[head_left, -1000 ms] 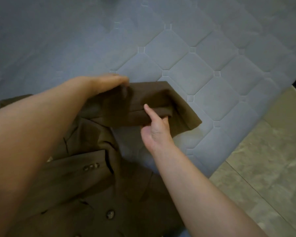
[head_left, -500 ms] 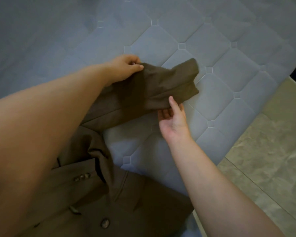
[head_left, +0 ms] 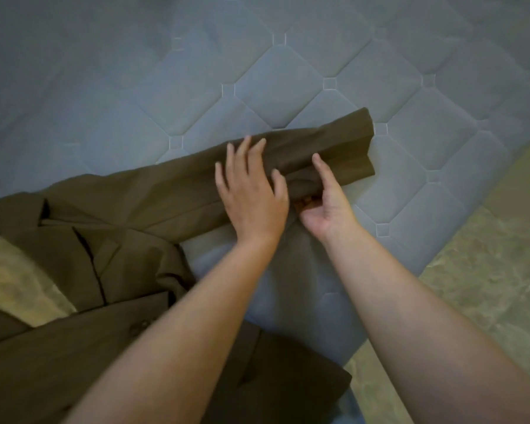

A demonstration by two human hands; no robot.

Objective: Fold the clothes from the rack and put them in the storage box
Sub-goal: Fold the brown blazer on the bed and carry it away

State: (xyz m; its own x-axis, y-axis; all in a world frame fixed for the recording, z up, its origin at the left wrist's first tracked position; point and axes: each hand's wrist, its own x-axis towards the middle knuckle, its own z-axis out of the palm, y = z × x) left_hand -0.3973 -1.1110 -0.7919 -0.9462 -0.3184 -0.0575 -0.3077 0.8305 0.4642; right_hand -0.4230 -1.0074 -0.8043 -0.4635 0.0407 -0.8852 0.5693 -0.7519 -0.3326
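From the head camera, a brown jacket (head_left: 110,240) is seen spread over a grey quilted mattress (head_left: 288,81), its body lying at the lower left and one sleeve (head_left: 303,154) stretched out toward the right. The sleeve's cuff end is laid flat on the quilting, just short of the mattress edge.

The left hand (head_left: 251,194) is placed palm down on the sleeve, fingers straight and spread, pressing the cloth flat. The right hand (head_left: 325,206) is set just beside it, nearly touching: the thumb (head_left: 322,169) is laid along the top of the sleeve while the other fingers are tucked under the lower edge of the cloth, so the sleeve is pinched there. Both forearms are extended from the bottom of the view and are bare.

Lapels and a dark front seam are made out at the left, and a button (head_left: 138,327) is glimpsed on the jacket's lower part, partly blurred by the left forearm. A patch of pale lining or floor is seen at the far left; which one cannot be told. A tiled floor (head_left: 487,286) is seen past the mattress edge on the right.
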